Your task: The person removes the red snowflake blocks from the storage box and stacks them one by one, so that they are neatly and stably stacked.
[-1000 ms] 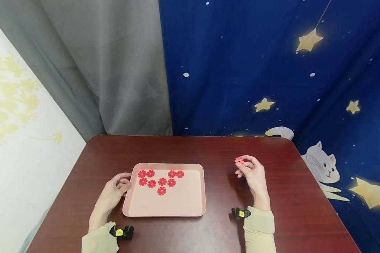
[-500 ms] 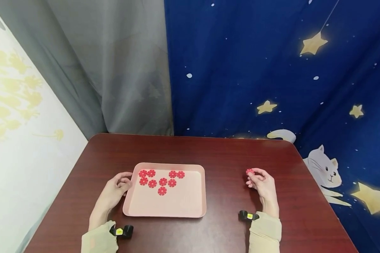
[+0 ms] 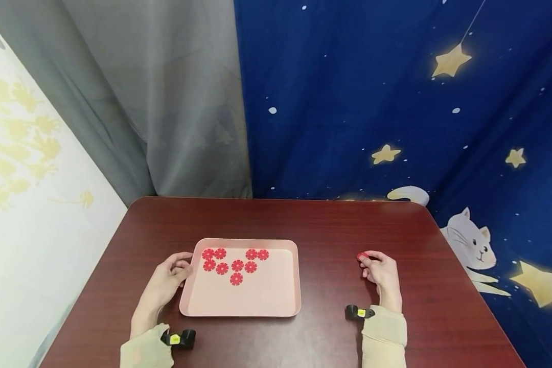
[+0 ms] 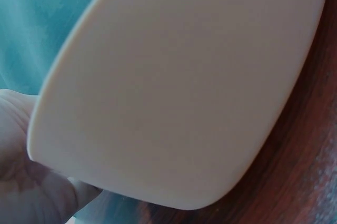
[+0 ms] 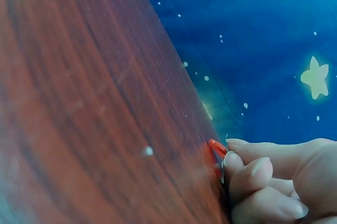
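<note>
Wood-grained table (image 3: 322, 286), rounded tray (image 3: 262, 299), notched discs (image 3: 236, 266)

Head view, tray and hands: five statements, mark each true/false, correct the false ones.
1. The right hand pinches a small red piece. True.
2. The left hand is at the far right corner of the pink tray. False: it is at the tray's left side.
3. Nine red notched discs lie in the tray. True.
4. The right hand is above the tray. False: it is to the right of the tray, over the table.
5. The discs line the tray's near edge. False: most lie toward its far side.
</note>
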A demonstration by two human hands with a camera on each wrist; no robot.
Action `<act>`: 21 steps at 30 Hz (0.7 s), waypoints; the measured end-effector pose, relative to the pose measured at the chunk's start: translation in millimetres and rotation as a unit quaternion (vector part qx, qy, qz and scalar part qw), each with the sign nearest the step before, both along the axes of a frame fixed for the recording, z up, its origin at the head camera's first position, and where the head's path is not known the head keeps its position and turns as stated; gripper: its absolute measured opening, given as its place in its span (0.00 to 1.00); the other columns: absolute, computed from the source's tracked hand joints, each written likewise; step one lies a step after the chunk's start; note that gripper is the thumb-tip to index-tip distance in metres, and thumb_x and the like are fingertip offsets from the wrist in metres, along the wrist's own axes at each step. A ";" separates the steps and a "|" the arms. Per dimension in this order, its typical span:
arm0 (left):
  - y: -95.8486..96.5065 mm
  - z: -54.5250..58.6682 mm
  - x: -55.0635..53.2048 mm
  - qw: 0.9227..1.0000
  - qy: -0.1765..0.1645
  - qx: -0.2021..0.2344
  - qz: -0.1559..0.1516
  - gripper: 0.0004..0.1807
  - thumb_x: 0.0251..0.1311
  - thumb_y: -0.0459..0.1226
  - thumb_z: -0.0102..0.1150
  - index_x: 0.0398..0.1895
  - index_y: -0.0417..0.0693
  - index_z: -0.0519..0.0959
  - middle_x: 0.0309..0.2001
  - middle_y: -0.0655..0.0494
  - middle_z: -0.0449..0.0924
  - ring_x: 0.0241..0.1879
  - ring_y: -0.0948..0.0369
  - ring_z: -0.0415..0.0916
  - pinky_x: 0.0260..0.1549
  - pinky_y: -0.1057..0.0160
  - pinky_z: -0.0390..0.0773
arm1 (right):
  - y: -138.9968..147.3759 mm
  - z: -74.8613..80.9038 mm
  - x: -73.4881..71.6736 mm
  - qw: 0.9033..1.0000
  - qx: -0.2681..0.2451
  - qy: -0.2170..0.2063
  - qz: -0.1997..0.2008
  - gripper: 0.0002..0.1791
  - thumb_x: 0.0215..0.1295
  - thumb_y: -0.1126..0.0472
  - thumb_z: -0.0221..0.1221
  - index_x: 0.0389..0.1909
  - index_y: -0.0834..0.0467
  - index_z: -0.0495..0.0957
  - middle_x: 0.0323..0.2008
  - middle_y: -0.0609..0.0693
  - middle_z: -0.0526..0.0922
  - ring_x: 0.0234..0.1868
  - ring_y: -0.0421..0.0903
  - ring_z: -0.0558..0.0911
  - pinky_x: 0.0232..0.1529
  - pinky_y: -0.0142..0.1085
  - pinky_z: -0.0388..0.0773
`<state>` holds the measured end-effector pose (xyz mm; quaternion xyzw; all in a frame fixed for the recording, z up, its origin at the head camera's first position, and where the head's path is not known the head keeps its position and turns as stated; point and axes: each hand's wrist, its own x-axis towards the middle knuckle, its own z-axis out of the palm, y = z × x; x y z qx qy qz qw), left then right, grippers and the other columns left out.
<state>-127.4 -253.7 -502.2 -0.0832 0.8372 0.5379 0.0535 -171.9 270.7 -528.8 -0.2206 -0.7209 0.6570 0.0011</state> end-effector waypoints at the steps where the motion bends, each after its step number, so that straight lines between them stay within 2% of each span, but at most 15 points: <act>1: 0.0 -0.6 -0.3 1.000 0.001 0.000 0.000 0.22 0.68 0.33 0.55 0.64 0.40 0.68 0.43 0.44 0.75 0.36 0.54 0.74 0.31 0.62 0.76 | 0.2 0.5 0.0 1.000 0.001 -0.002 0.001 0.18 0.65 0.68 0.61 0.54 0.69 0.71 0.20 0.47 0.79 0.11 0.36 0.71 0.14 0.26 0.67; 4: -0.3 -2.0 -1.1 1.000 0.006 0.002 -0.004 0.22 0.68 0.33 0.55 0.64 0.40 0.68 0.43 0.44 0.75 0.36 0.54 0.75 0.31 0.62 0.76 | 0.4 1.2 0.2 1.000 0.002 -0.004 0.004 0.22 0.65 0.66 0.61 0.57 0.69 0.69 0.19 0.47 0.78 0.11 0.36 0.72 0.14 0.26 0.68; 9: -2.0 -3.5 1.0 1.000 0.005 0.004 -0.008 0.22 0.68 0.33 0.55 0.64 0.39 0.67 0.43 0.44 0.75 0.36 0.55 0.75 0.31 0.62 0.77 | -1.8 1.9 1.6 1.000 -0.023 -0.001 0.003 0.27 0.67 0.64 0.61 0.62 0.69 0.64 0.19 0.49 0.78 0.12 0.37 0.74 0.14 0.26 0.67; 16: -2.3 -3.6 0.0 1.000 0.018 0.004 -0.012 0.22 0.68 0.32 0.54 0.64 0.39 0.67 0.42 0.44 0.75 0.34 0.56 0.75 0.31 0.62 0.77 | -3.0 8.3 6.4 1.000 -0.024 0.006 -0.016 0.18 0.73 0.61 0.54 0.57 0.67 0.70 0.18 0.48 0.76 0.12 0.38 0.74 0.15 0.27 0.68; 21: -0.5 -3.6 -0.4 1.000 0.018 0.009 -0.010 0.21 0.68 0.31 0.54 0.63 0.38 0.67 0.42 0.43 0.74 0.33 0.57 0.74 0.29 0.62 0.77 | -6.8 18.9 10.5 0.999 -0.024 0.029 -0.002 0.22 0.73 0.60 0.54 0.62 0.65 0.67 0.21 0.48 0.79 0.14 0.38 0.74 0.16 0.28 0.70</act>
